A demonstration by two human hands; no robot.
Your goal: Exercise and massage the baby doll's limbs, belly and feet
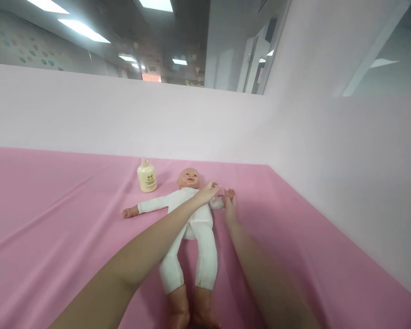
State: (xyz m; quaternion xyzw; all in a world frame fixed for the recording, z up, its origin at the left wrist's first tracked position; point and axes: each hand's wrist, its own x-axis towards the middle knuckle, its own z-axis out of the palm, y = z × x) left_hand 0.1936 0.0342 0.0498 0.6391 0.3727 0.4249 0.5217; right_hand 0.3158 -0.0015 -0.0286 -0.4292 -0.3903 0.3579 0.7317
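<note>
A baby doll in a white bodysuit lies on its back on a pink sheet, head away from me, arms spread. My left hand reaches across the doll's chest to its shoulder on the right, fingers stretched out and resting there. My right hand lies by the doll's small hand on the right, and its fingers appear to pinch that hand or wrist. A cream lotion bottle stands upright just left of the doll's head.
Pale pink partition walls close the bed on the far side and the right. The pink sheet stretches wide to the left, with soft creases. Above the partition a room with ceiling lights shows.
</note>
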